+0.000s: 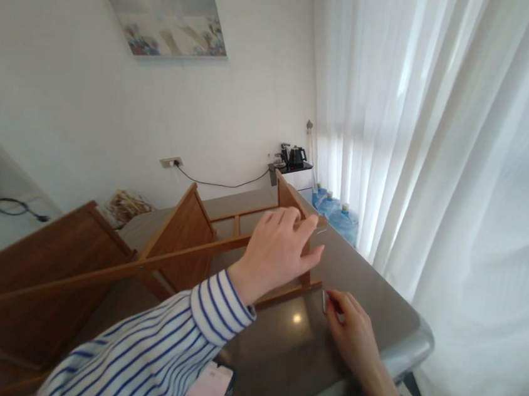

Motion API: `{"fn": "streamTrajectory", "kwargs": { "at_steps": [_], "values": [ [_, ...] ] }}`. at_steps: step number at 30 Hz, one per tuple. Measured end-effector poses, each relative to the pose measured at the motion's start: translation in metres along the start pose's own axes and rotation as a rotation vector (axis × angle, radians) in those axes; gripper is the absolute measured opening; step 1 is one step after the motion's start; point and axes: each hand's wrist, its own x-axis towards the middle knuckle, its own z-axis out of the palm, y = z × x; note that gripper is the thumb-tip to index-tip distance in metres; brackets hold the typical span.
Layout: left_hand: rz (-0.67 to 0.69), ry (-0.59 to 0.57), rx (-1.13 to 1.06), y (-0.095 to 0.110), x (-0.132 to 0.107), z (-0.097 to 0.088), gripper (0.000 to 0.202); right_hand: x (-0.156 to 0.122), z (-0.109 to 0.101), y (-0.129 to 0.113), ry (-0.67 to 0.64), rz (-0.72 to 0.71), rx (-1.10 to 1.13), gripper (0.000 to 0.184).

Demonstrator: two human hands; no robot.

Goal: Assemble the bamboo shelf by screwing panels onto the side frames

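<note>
A brown wooden shelf unit (164,253) lies on its side on the grey table (274,375). Over its far right end is my left hand (278,250), the thumb and index finger spread apart; some of its other fingers curl out of sight behind the frame. Just beyond those fingertips a thin, bright metal pin (321,231) shows by the wood. My right hand (354,333) is low over the table's right side, pinching a slim silvery metal piece (324,302). Its exact kind is too small to tell.
A phone (209,390) lies near the table's front edge, partly behind my left sleeve. White curtains (421,145) hang at the right, with large blue water bottles (342,219) beside them. A black kettle (297,156) stands on a cabinet at the back.
</note>
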Motion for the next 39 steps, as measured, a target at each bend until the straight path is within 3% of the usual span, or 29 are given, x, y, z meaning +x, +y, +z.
{"fn": "streamTrajectory", "kwargs": {
  "at_steps": [4, 7, 12, 18, 29, 39],
  "values": [
    [-0.050, -0.157, 0.155, -0.003, 0.037, -0.001, 0.065, -0.009, -0.004, 0.006, 0.021, 0.033, 0.004, 0.020],
    [-0.109, -0.338, 0.159, -0.004, 0.050, 0.012, 0.055, -0.014, -0.006, 0.010, 0.021, 0.048, 0.003, 0.017],
    [-0.120, -0.303, 0.177, -0.005, 0.055, 0.023, 0.035, -0.020, -0.005, 0.015, 0.012, 0.072, 0.003, 0.016],
    [-0.101, -0.305, 0.153, -0.011, 0.057, 0.022, 0.037, -0.022, 0.002, 0.012, 0.001, 0.097, 0.026, 0.016],
    [-0.133, -0.295, 0.156, -0.028, 0.067, -0.004, 0.042, -0.024, 0.000, 0.005, -0.011, 0.148, 0.129, 0.017],
    [-0.110, -0.177, 0.141, -0.058, 0.082, -0.062, 0.037, -0.019, -0.006, -0.019, 0.045, 0.243, 0.339, 0.013]
  ]
}}
